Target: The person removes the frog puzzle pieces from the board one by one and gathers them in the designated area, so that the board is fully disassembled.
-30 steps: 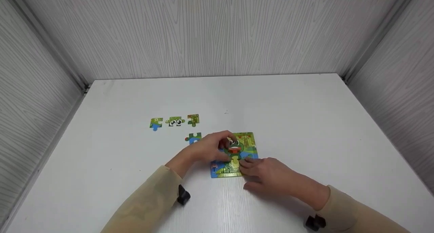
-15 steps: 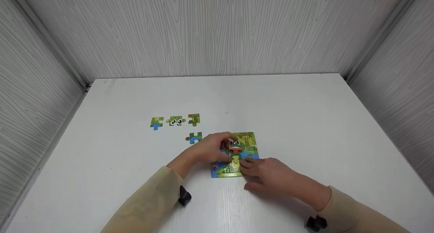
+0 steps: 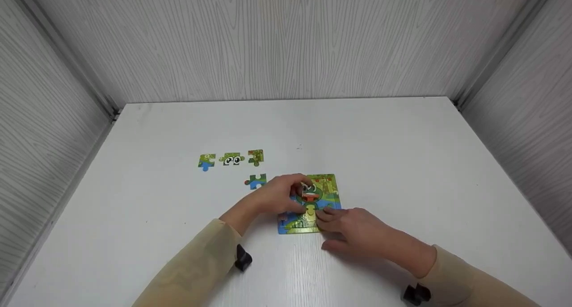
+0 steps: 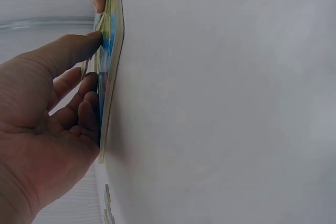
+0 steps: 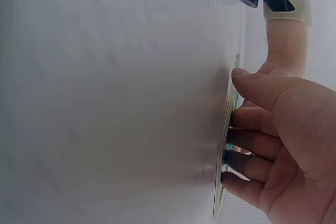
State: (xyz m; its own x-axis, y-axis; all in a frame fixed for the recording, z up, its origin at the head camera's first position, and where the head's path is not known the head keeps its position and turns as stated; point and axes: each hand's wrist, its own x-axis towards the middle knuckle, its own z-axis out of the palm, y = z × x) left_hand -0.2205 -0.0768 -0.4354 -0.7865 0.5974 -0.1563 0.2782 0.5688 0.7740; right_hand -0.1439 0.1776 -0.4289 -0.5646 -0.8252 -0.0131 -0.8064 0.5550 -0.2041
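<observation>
A small square jigsaw puzzle board (image 3: pixel 331 191) with a green frog picture lies on the white table. Over its left part, my left hand (image 3: pixel 278 194) pinches a puzzle piece (image 4: pixel 85 68) between thumb and finger; the thin piece shows tilted against the board in the left wrist view. The hand covers the board's upper left corner. My right hand (image 3: pixel 357 230) rests its fingertips on the lower right of the board, with the thumb at the near edge. Left of the board lies a blue and green puzzle piece (image 3: pixel 256 181), close to my left wrist.
Farther back on the left lie three loose pieces in a row: a green and blue piece (image 3: pixel 206 161), a piece with two eyes (image 3: pixel 232 159) and a green piece (image 3: pixel 256 156). Grey wood-grain panels (image 3: pixel 286 43) enclose the table at the back and sides.
Both hands stay almost still at the board. The whole head view has shifted very slightly; the loose pieces lie as before.
</observation>
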